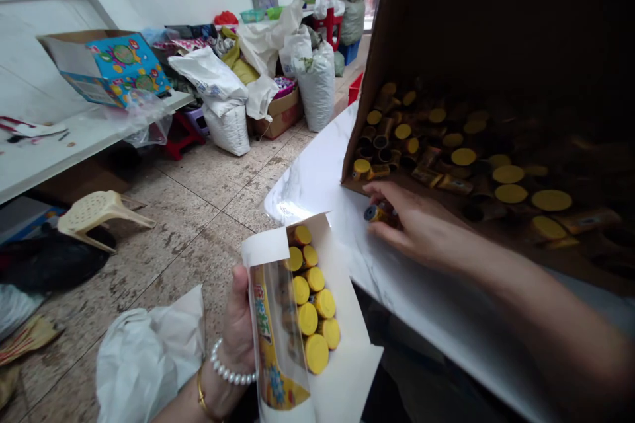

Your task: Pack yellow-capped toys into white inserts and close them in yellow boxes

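My left hand (241, 324), with a pearl bracelet at the wrist, grips a windowed paper box (282, 403) from its left side. The box's flaps stand open, and rows of small tubes with yellow caps (307, 318) fill the visible part. Over the white marble-patterned table (317, 165), my right hand (411, 218) has its fingers closed around one small yellow tube (377, 213), its dark grey end facing left. Just beyond that hand, a large cardboard box (351, 145) lies with its opening toward me, holding many loose yellow-capped tubes (464, 156); its depth is in shadow.
A beige plastic stool (99, 211) stands on the floor at left, under a white bench (94, 129) bearing a blue printed carton (124, 66). Stuffed white sacks (315, 86) line the wall behind. A white bag (149, 350) lies on the floor near my left arm.
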### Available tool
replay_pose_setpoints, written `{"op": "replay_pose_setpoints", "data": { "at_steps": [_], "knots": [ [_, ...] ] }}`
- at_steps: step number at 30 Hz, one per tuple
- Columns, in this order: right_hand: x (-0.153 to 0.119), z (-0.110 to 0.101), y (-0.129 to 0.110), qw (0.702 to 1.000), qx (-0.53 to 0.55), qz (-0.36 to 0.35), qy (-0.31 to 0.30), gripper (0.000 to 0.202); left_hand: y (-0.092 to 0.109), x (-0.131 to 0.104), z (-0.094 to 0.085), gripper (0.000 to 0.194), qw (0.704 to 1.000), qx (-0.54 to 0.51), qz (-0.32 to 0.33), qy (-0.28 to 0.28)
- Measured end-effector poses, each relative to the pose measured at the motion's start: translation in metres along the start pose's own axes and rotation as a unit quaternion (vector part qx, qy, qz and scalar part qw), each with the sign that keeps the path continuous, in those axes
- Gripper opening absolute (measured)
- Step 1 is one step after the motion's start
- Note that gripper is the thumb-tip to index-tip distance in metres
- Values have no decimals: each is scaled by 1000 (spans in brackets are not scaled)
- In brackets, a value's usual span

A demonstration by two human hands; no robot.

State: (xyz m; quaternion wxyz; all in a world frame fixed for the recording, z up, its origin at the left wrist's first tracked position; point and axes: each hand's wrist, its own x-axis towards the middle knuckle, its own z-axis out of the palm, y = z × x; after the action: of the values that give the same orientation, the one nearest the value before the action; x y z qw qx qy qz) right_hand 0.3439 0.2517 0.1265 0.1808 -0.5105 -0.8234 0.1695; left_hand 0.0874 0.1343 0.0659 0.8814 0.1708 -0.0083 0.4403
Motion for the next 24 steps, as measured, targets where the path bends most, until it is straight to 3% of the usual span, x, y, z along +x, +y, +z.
{"op": "replay_pose_setpoints", "data": {
  "at_steps": [2,5,9,14,18,24],
  "knots": [
    [0,5,1,998,-59,9,-22,39,2,-1,1,69,1000,11,-1,5],
    [5,12,7,997,-57,-11,-48,22,4,-4,3,71,1000,14,3,18],
    [8,14,7,997,27,-78,-6,22,6,-6,5,71,1000,-10,7,25],
    [-10,10,-39,974,134,-130,131,28,-3,-3,-1,74,999,-5,25,29],
    [-28,19,-73,959,131,-198,153,40,-17,3,2,74,997,10,37,72],
    [-38,40,-77,953,75,-244,165,6,-30,6,13,60,996,18,8,82]
  ]
}}
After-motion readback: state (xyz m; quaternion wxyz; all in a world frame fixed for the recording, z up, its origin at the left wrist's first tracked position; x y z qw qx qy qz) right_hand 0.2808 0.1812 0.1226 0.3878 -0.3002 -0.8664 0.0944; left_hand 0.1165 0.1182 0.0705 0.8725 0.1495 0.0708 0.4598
